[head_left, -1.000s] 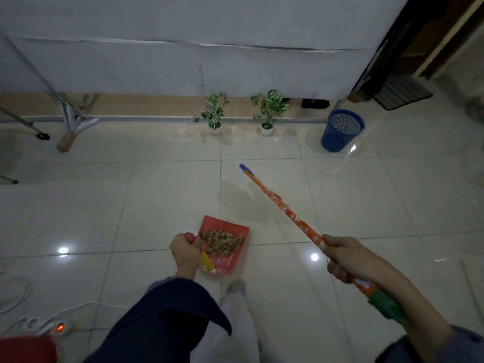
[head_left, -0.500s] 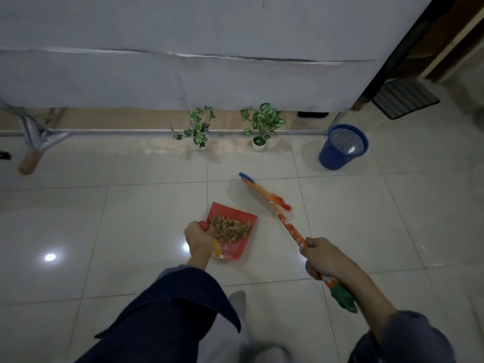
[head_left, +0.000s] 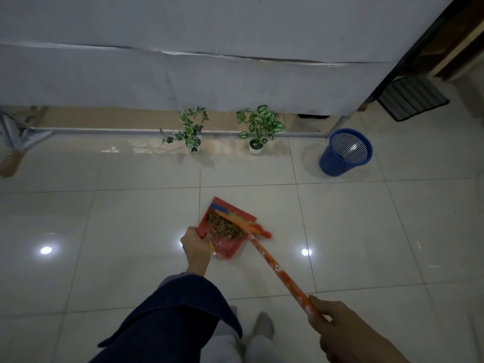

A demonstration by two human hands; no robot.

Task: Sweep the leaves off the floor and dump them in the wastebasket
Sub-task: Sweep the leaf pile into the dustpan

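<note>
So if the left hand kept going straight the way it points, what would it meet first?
The left hand holds the dustpan aimed toward the wall. Bare floor lies ahead, then probably the right-hand plant; depth is unclear.

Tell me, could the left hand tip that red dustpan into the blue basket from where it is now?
Probably not yet. The left hand holds the dustpan well short of the wastebasket; only bare floor lies between.
</note>
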